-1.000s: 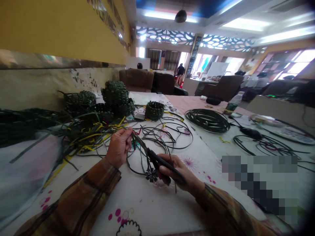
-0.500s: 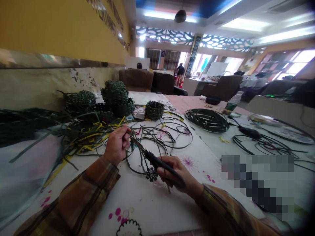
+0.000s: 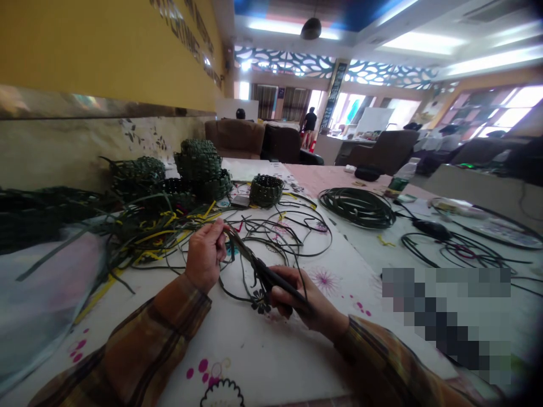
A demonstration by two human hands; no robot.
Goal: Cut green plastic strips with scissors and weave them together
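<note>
My left hand pinches the upper left end of a few dark green strips. In my right hand is a dark tool, which looks like scissors; its tip lies against the strips, and its blades are too dark to tell apart. One thin strip rises beside my right fingers. Loose dark strips lie tangled on the white flowered tablecloth beyond my hands. A small round woven basket stands behind them.
Stacked woven baskets and yellow and green strips are at the left, near a clear plastic sheet. Coiled strip, a bottle and a black cable lie to the right. A person stands far back.
My left hand has shifted slightly right. The tool in my right hand has turned and lies closer along the strips, and a thin strip now stands up by my right fingers.
</note>
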